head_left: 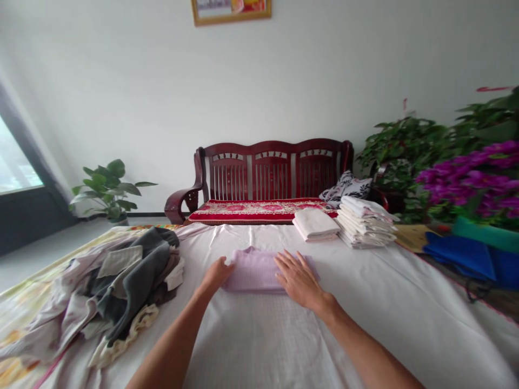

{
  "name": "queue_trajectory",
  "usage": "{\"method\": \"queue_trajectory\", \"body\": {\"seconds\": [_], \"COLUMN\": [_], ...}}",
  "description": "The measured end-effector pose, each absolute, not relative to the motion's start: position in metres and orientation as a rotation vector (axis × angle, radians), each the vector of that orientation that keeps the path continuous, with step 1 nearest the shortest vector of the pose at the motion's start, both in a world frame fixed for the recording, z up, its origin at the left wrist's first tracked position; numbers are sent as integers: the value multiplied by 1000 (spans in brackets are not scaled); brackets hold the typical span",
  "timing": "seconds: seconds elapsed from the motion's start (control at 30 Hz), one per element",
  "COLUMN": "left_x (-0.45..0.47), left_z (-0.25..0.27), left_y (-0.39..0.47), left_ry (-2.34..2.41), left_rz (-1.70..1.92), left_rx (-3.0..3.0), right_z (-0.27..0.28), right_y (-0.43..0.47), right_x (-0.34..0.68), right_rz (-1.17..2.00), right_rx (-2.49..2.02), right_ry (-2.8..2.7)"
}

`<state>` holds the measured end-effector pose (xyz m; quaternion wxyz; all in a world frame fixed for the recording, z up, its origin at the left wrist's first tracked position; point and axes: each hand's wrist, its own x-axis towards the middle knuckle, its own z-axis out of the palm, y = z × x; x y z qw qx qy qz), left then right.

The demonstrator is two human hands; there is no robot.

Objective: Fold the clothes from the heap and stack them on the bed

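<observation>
A folded lilac cloth (253, 273), probably a garment, lies flat on the white sheet (251, 340) in front of me. My left hand (215, 275) is at its left edge, with curled fingers and thumb closed on the fabric there. Spread across the right part of the cloth is my right hand (298, 278), its palm down and fingers stretched out. Beyond the cloth to the right sit a low folded pile of off-white cloth (315, 223) and a taller stack of folded light cloths (365, 224).
A heap of rumpled clothes (133, 275), grey and pale, lies at the left. Behind the table stands a dark red wooden bench (271, 167) with a patterned cushion (348, 186). Blue fabric (462, 256) and purple flowers (474, 175) are at the right; a potted plant (109, 189) stands far left.
</observation>
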<state>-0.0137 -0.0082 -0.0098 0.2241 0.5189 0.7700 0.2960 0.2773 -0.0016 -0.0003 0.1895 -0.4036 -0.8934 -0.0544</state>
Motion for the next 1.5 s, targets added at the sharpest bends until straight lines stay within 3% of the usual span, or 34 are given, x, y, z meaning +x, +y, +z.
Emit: {"method": "queue_trajectory", "body": {"seconds": [0.47,0.73,1.03,1.17,1.37,1.5], "left_x": [37,95,137,141,148,160], "left_z": [56,75,53,47,44,43], "left_y": [-23,-2,16,21,23,24], "left_ry": [1481,1546,1680,1688,1634,1562], "left_rz": [1063,998,860,860,886,903], "left_rx": [1190,1345,1469,1476,1417,1346], "right_z": [-16,-25,-19,-9,13,22], "right_y": [-2,2,0,13,30,30], "right_x": [267,269,271,284,312,312], "right_rz": [-25,-89,-35,222,867,1228], "right_rx": [-1182,-1065,-801,-789,-1041,-914], "right_ry": [-2554,-2447,-2523,-2469,-1919,-1851]}}
